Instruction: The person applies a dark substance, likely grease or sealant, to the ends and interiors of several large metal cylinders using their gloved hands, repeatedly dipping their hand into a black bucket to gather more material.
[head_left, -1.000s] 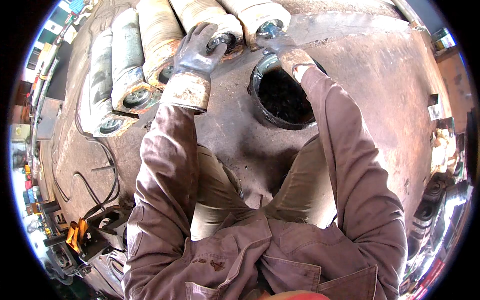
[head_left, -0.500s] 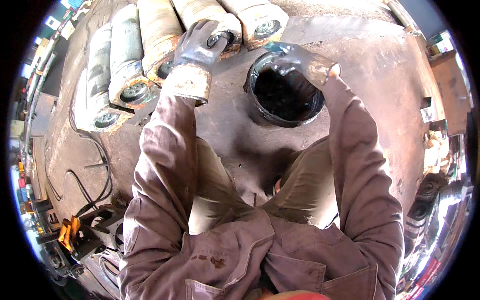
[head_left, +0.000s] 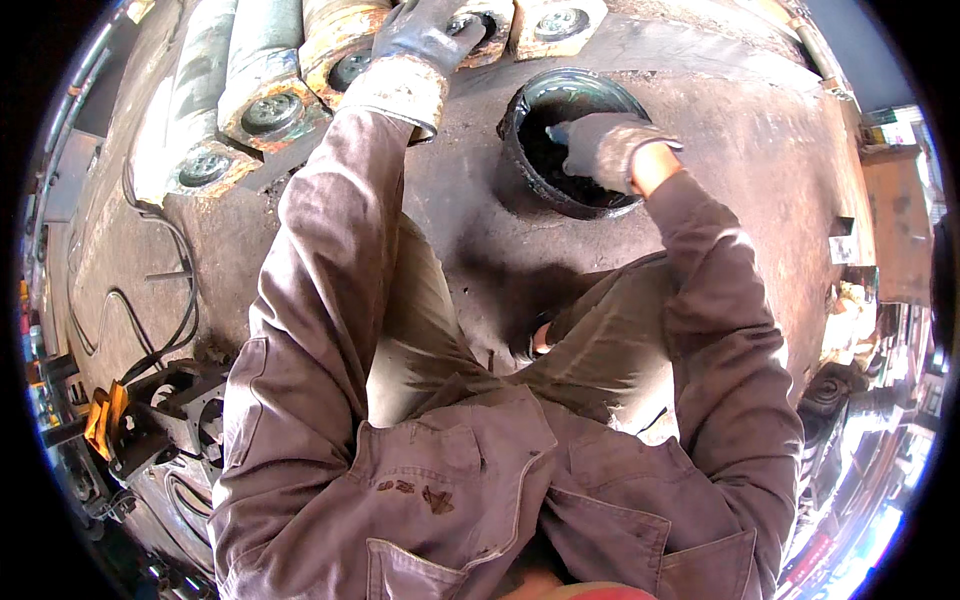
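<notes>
My left hand (head_left: 420,50), in a dark-coated work glove with a pale, stained cuff, rests on the end of one of the thick cylinders (head_left: 490,30) at the top. Its thumb is spread from the fingers, beside the dark round hole in that end. My right hand (head_left: 606,150), gloved as well, reaches over the right rim of a round black bucket (head_left: 515,158). A dark, glossy, thick substance (head_left: 555,102) coats the bucket's inside. The right thumb or forefinger points left inside it, while the other fingers are hidden beneath the hand.
Several more cylinders with rusty, pale square ends (head_left: 272,115) lie side by side at upper left. Black cable (head_left: 185,250) loops across the brown floor (head_left: 760,150). Metal parts (head_left: 180,410) with a yellow piece stand at lower left. Brown boards (head_left: 895,220) are at the right.
My right hand has moved from the bucket's far rim down into its opening. The view has shifted, so the cylinders and bucket sit higher; my left hand stays on the same cylinder end.
</notes>
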